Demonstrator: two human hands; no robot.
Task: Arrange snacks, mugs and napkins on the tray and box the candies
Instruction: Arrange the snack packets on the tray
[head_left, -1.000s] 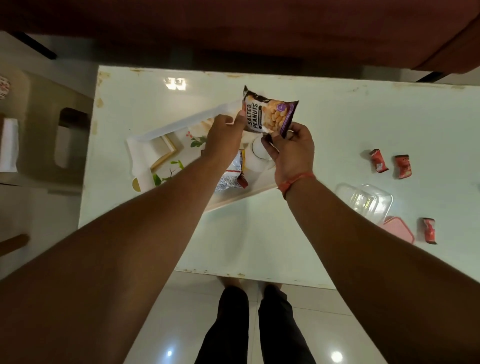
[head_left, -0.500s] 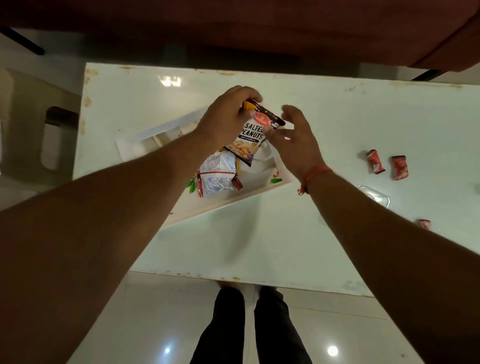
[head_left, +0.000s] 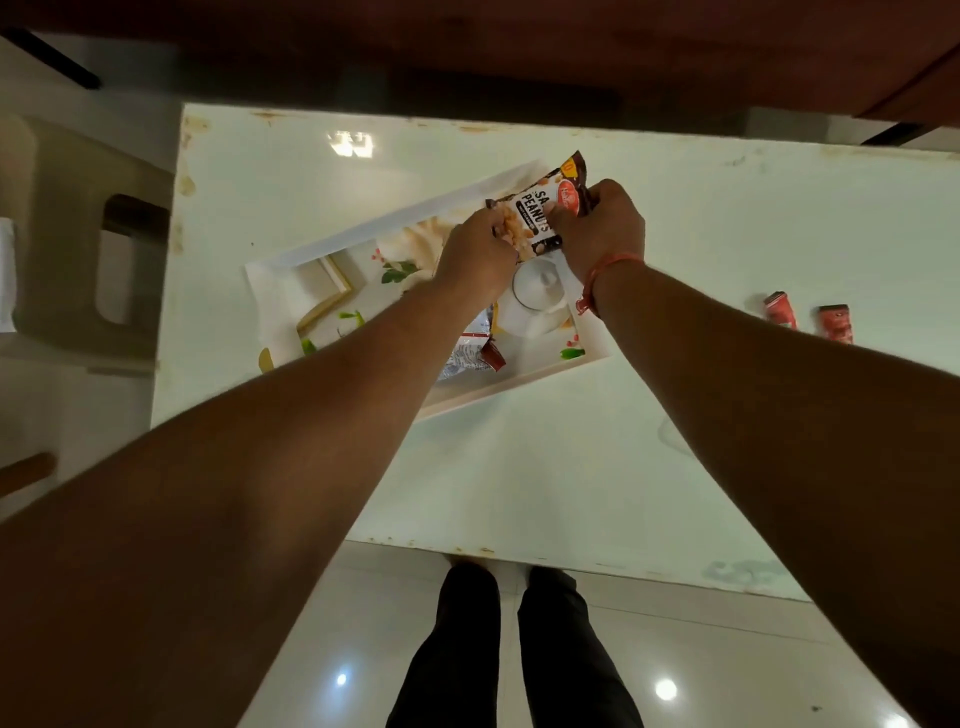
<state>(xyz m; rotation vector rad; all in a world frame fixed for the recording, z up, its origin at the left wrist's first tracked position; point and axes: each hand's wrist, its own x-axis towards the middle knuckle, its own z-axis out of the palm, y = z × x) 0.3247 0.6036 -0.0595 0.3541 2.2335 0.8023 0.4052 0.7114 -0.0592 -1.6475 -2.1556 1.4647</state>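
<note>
Right now both hands are on the salted peanuts packet, held over the far side of the tray: the left hand pinches its near-left end and the right hand grips its far-right end. It looks light and crinkly, a soft foil pouch that would slip if squeezed flat, so the sealed end edges seem the best places to hold. Below them a white mug and another snack packet sit on the tray. Two red candies lie well apart to the right on the table.
</note>
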